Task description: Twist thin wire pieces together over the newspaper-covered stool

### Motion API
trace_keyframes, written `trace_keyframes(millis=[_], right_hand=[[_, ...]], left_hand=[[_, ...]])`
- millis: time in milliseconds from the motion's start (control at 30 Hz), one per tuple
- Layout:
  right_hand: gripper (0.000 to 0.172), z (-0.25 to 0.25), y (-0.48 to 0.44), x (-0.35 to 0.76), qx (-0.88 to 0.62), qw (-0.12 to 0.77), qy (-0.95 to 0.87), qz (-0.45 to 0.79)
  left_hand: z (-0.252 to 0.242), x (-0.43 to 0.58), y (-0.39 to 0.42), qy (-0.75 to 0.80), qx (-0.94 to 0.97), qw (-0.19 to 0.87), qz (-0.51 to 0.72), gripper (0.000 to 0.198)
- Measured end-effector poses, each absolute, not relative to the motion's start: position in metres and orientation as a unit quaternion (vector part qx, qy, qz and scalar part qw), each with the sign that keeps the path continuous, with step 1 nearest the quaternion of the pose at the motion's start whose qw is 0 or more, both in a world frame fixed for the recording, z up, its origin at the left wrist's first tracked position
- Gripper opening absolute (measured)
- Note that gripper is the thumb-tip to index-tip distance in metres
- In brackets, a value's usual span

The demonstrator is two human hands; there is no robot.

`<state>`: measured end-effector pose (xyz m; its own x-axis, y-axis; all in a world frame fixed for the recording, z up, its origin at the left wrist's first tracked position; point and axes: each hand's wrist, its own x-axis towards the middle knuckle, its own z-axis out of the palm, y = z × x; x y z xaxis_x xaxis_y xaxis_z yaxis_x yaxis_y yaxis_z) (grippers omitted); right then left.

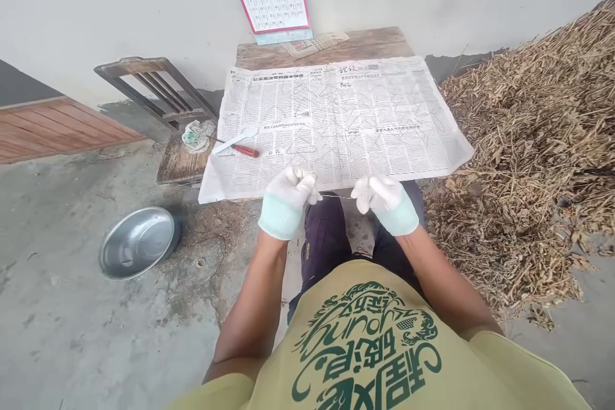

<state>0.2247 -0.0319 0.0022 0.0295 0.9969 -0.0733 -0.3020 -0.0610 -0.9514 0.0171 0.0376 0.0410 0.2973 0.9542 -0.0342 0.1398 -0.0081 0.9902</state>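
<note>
A thin wire (335, 196) is pinched taut between the gloved left hand (288, 195) and right hand (384, 200), fingers clenched on its ends, just over the near edge of a newspaper (336, 122) spread on a low wooden table (365, 43). More thin wires are laid out across the paper, and a red-handled tool (237, 146) lies at its left edge. On the concrete floor (72, 333) an empty metal basin (138, 241) is seen left, dry straw (533, 160) is piled right, and a calendar (273, 3) is propped against the far wall.

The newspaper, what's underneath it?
The newspaper lies on a wooden table, whose bare top shows only along the far edge by the calendar. The rest of the tabletop is covered, so anything else beneath cannot be seen.
</note>
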Motion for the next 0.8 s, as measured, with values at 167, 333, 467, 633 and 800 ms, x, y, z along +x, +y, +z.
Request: trace_keyframes(millis=[167, 333, 467, 633, 800], right_hand=[[0.054, 0.002, -0.034, 0.22, -0.407, 0.549, -0.386, 0.62], [0.058, 0.008, -0.034, 0.216, -0.437, 0.534, -0.386, 0.612], [0.059, 0.008, -0.032, 0.216, -0.439, 0.549, -0.36, 0.613], [0.052, 0.004, -0.031, 0.217, -0.392, 0.571, -0.343, 0.635], [0.054, 0.008, -0.03, 0.222, -0.381, 0.512, -0.378, 0.671]], left_hand=[[0.034, 0.016, 0.04, 0.418, 0.541, 0.613, 0.395, 0.039], [0.022, 0.022, 0.026, 0.376, 0.425, 0.702, 0.43, 0.051], [0.007, 0.034, 0.009, 0.294, 0.408, 0.76, 0.411, 0.046], [-0.004, 0.042, -0.003, 0.273, 0.408, 0.76, 0.427, 0.034], [-0.006, 0.045, -0.004, 0.251, 0.459, 0.757, 0.39, 0.044]])
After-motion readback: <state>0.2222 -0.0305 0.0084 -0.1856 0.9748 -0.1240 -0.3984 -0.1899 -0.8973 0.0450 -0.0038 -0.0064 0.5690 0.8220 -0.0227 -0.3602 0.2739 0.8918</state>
